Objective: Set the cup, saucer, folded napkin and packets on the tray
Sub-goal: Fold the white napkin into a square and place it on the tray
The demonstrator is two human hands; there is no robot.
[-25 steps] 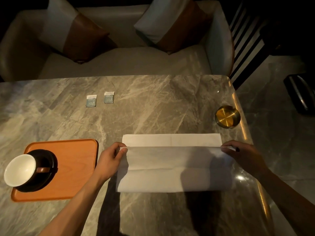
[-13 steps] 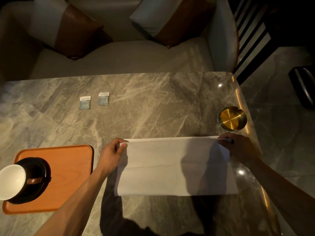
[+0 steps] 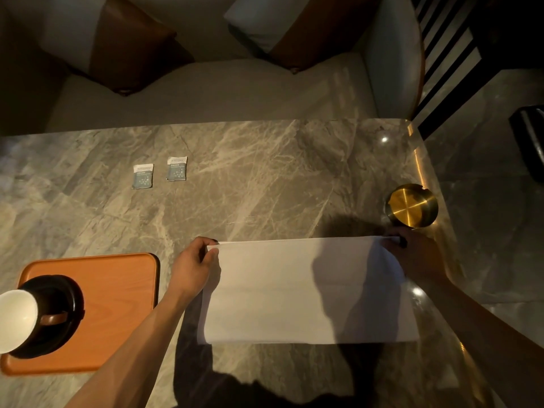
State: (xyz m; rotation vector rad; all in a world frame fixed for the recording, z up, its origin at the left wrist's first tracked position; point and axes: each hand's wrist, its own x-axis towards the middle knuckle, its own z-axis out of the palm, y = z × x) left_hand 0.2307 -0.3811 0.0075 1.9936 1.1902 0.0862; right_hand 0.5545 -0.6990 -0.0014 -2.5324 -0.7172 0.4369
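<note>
so both my hands are on the napkin [image 3: 294, 290] right now, which lies flat on the marble tabletop [image 3: 265, 178] near the front edge, toward the right side. my left hand [image 3: 192, 267] has its fingers [image 3: 212, 253] pinched shut on the napkin's far left corner, and my right hand [image 3: 418, 254] is pinching the far right corner the same way, though it's pretty dark over there so i can't see the fingertips well. the napkin looks doubled over, two layers showing at the far edge. the orange tray [image 3: 117, 290] sits at the front left corner of the tabletop, just beside my left wrist, and the dark saucer [image 3: 63, 301] is on its left part with the white cup [image 3: 16, 319] sitting on it, brown handle pointing right. the two packets [image 3: 160, 175] lie side by side, not touching, out toward the far edge, left of the middle, well apart from the tray. a gold ashtray [image 3: 412, 205] sits by the right edge, just beyond my right hand.
</note>
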